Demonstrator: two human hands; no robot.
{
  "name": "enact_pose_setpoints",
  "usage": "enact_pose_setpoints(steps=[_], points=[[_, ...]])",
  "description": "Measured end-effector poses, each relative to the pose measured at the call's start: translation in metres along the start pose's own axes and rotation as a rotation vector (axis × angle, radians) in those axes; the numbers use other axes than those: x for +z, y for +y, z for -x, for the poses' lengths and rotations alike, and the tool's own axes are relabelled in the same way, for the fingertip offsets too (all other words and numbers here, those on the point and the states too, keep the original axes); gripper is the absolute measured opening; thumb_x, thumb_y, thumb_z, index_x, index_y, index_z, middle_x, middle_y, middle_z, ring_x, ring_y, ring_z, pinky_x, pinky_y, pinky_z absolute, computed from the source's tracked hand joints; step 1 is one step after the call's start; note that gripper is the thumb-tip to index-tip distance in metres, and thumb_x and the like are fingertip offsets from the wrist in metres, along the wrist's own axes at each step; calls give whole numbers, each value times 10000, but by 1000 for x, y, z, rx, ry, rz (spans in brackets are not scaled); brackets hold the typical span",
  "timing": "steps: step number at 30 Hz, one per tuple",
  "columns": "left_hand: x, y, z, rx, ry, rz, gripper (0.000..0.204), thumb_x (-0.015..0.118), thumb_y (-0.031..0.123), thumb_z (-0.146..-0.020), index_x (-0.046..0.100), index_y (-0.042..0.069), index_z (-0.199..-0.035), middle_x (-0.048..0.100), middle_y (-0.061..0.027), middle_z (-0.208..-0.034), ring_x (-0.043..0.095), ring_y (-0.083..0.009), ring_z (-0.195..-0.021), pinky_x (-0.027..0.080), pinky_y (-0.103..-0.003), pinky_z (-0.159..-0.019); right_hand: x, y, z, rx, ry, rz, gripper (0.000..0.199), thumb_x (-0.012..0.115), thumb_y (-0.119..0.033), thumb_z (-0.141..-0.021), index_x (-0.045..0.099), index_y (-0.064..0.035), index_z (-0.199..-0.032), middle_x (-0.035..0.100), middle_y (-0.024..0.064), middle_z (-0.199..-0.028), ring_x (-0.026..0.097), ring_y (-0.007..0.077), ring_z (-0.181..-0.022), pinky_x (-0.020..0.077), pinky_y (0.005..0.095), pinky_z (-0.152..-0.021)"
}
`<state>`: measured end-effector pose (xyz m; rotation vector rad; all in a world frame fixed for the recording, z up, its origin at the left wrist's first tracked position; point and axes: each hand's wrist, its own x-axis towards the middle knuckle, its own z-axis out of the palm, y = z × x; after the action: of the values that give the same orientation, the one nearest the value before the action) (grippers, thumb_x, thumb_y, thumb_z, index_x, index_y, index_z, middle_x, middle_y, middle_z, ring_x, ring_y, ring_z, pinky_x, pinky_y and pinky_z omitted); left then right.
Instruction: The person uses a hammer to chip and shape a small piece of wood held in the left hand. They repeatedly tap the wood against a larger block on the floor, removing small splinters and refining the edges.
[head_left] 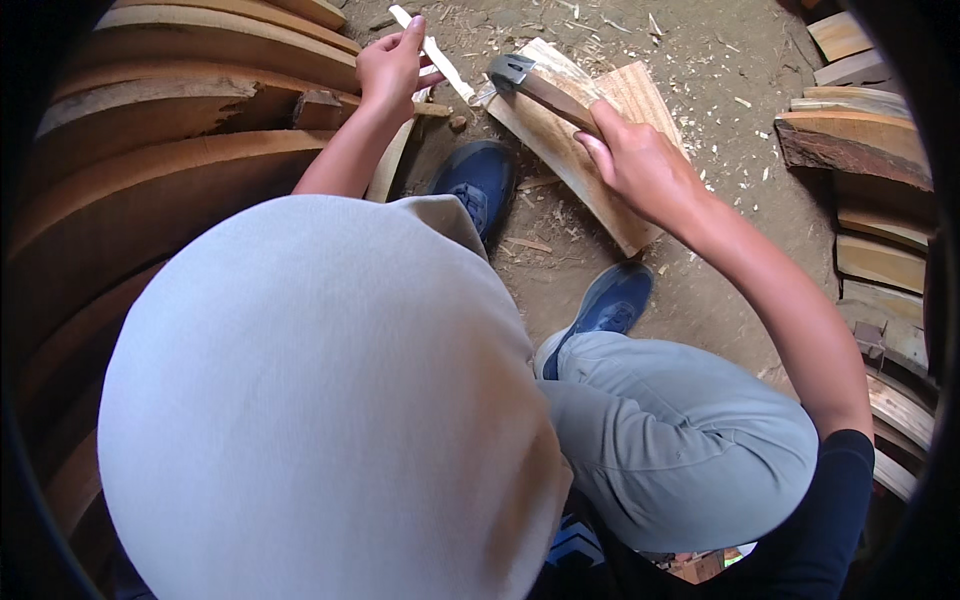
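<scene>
My left hand (392, 72) is at the upper left, with the thumb up and the fingers behind a thin, pale wooden strip (448, 70). The strip slants down to the right, its lower end by the corner of a wooden board (560, 150). My right hand (645, 165) is closed around the wooden handle of a hammer (550, 98). The dark metal hammer head (511, 72) is over the board's upper left end, close to the strip's lower end. Whether the head touches the board or strip, I cannot tell.
A second board (640, 100) lies partly under the first on the dirt floor (735, 200), among scattered wood chips. Curved planks (200, 110) are stacked along the left, more wood pieces (860, 140) along the right. My blue shoes (478, 185) stand by the boards.
</scene>
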<state>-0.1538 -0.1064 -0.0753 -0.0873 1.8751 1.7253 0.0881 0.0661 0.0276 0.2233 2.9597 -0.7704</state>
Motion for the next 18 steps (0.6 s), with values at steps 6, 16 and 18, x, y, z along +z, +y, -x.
enact_pose_setpoints(steps=[6, 16, 18], points=[[-2, -3, -6, 0, -15, -6, 434, 666, 348, -1006, 604, -43, -1184, 676, -115, -1054, 717, -218, -967, 668, -385, -751, -1, -5, 2, 67, -17, -49, 236, 574, -233, -1031, 507, -9, -1064, 634, 258, -661, 649, 454, -606, 500, 538, -565], [-5, -1, -6, 6, -54, -9, 470, 683, 394, -989, 596, -32, -1168, 669, -106, -1045, 711, -208, -956, 665, -350, -714, -22, -21, -3, 202, -190, 10, 293, 531, -274, -1051, 526, 11, -1117, 666, 256, -735, 685, 424, -673, 519, 540, -632], [-4, 4, -2, 4, -57, -16, 478, 690, 399, -983, 594, -28, -1176, 663, -99, -1050, 707, -205, -956, 662, -347, -715, -33, -26, -8, 307, -170, -74, 316, 528, -281, -1050, 534, 18, -1151, 667, 272, -756, 678, 444, -691, 513, 548, -645]])
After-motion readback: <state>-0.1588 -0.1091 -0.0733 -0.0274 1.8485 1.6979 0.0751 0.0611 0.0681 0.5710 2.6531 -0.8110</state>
